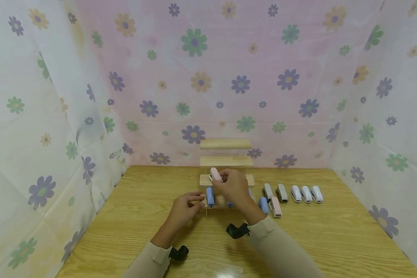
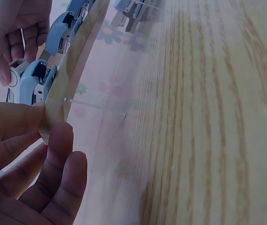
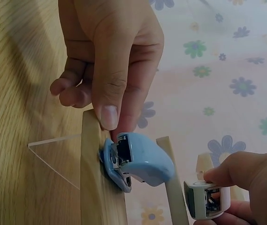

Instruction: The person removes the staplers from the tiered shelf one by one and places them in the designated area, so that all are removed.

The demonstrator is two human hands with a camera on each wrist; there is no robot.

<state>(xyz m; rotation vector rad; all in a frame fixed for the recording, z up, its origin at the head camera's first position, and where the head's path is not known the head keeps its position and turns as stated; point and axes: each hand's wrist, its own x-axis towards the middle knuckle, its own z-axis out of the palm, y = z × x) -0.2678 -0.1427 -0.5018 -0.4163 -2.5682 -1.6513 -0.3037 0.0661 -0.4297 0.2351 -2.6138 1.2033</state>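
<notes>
A tiered wooden display rack (image 1: 226, 144) with clear supports stands on the table. My right hand (image 1: 233, 188) holds a small pale pink stapler (image 1: 215, 175) by its side, at the left end of the second tier from the bottom. In the right wrist view this stapler (image 3: 208, 200) is close to the plank. My left hand (image 1: 185, 208) pinches the left end of the lowest plank (image 3: 91, 164) between thumb and fingers. On that plank sits a blue stapler (image 1: 210, 196), with more blue staplers to its right, partly hidden by my right arm.
Right of the rack, on the table (image 1: 333, 239), lie a blue stapler (image 1: 263, 205), a pink stapler (image 1: 275, 207), two grey-white staplers (image 1: 282, 192) and three white staplers (image 1: 306, 194). Flowered cloth (image 1: 215, 61) encloses the table at the back and sides.
</notes>
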